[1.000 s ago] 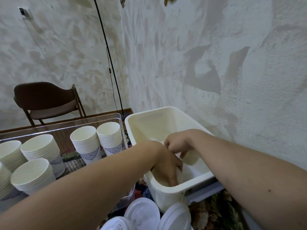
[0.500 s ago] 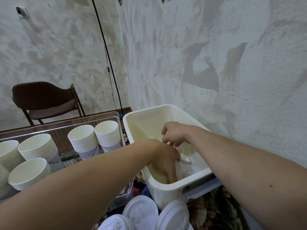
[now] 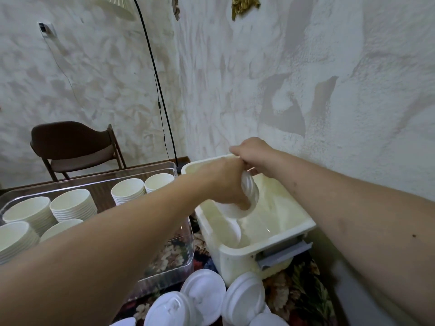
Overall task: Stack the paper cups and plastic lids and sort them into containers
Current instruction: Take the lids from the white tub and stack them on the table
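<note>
Two hands meet over the cream bin, both on a stack of plastic lids. Left hand wraps the stack from the side, fingers curled under its lower end; the stack is tilted, held above the bin's inside, not resting on the floor of it. Right hand comes from above w/ fingers curled at the top end of the stack, looks like a pinch on it, though the fingertips are hidden behind the left hand. Prob. two-handed so the nested lids stay squeezed together and don't fan out while being set down.

Another white lid or two lies in the bin's near-left corner, blurry. More lid stacks wait on the floral cloth just in front of the bin, i.e. still to be sorted.

Left of the bin, touching or nearly so, the clear tray holds stacked paper cups in several upright piles; cups go there, lids go in the bin.

Bkgd: a brown chair and a lamp cord by the wall.
</note>
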